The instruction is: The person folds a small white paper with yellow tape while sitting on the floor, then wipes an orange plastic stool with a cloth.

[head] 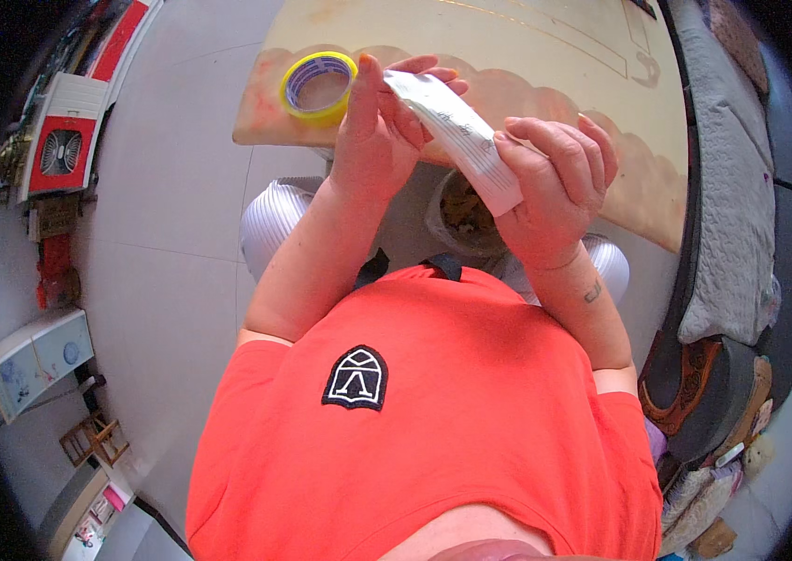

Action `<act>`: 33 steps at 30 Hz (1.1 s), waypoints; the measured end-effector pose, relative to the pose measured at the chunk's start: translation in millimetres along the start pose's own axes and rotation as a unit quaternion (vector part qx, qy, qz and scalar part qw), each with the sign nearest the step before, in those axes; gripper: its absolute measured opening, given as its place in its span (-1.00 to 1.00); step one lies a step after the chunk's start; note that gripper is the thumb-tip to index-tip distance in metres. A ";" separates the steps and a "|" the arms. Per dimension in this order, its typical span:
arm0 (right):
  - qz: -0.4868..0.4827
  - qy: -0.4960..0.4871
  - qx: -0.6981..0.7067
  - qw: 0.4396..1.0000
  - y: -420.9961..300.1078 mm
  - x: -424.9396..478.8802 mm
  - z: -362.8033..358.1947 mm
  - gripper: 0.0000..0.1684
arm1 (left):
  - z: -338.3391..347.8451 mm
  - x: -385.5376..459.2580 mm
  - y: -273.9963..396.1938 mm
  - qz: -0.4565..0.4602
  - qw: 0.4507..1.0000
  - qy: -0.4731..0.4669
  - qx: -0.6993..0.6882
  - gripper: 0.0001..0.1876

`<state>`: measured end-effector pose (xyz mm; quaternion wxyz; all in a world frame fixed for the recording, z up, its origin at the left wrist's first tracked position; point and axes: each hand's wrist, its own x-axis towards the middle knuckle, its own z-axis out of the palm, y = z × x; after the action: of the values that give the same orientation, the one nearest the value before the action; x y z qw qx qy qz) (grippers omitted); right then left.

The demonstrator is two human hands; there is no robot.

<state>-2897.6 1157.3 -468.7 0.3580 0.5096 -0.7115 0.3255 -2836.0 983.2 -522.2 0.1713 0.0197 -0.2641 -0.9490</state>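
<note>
A folded strip of white lined paper [462, 137] with handwriting on it runs slantwise between my hands, above the near edge of the table [522, 105]. My left hand [385, 119] is at its upper end, thumb up and fingers behind the paper; whether the fingers grip it is hard to tell. With thumb and curled fingers, my right hand [557, 175] holds the lower end. A yellow-edged roll of adhesive tape [290, 105] lies on the table just left of my left hand.
Below the table edge stands a bin lined with a clear bag [445, 214], with scraps inside. A sofa with a grey quilted cover [732, 175] runs along the right. Boxes, one red and white [66, 133], stand at the far left.
</note>
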 end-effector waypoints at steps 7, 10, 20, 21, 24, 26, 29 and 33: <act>-0.007 -0.021 0.025 0.999 0.0 -2.7 4.6 -0.79 | 7.1 -3.9 -3.7 -0.001 0.999 -0.054 0.001 -0.27; -0.040 -0.044 0.044 0.997 -4.0 -2.6 4.3 -0.79 | 12.7 -1.8 -3.3 -0.018 0.998 -0.039 -0.040 -0.24; -0.019 -0.011 0.055 0.998 -10.7 -7.6 3.3 -0.82 | -9.8 0.9 -9.2 -0.049 0.986 -0.061 -0.148 -0.36; -0.016 -0.008 0.055 0.998 -9.9 -8.6 4.5 -0.82 | -5.8 -0.4 -8.4 -0.047 0.989 -0.043 -0.130 -0.37; -0.010 -0.017 0.054 0.998 -6.4 -10.1 2.8 -0.77 | 7.8 -3.2 -2.8 -0.043 0.995 -0.011 -0.086 -0.37; -0.004 -0.017 0.057 0.998 -4.4 -9.4 4.3 -0.71 | 9.0 -3.3 -1.8 -0.027 0.998 0.003 -0.048 -0.35; 0.015 -0.005 0.060 0.998 -1.9 -9.8 8.5 -0.61 | 9.4 -2.3 1.6 -0.003 0.998 0.056 -0.032 -0.33; 0.039 -0.017 0.061 0.997 -2.2 -7.1 3.9 -0.58 | 2.1 0.1 5.9 0.003 0.997 0.024 -0.077 -0.33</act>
<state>-2894.6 1156.9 -476.5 0.3012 0.5075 -0.7157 0.3735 -2834.5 979.5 -517.4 0.1816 0.0280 -0.1860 -0.9652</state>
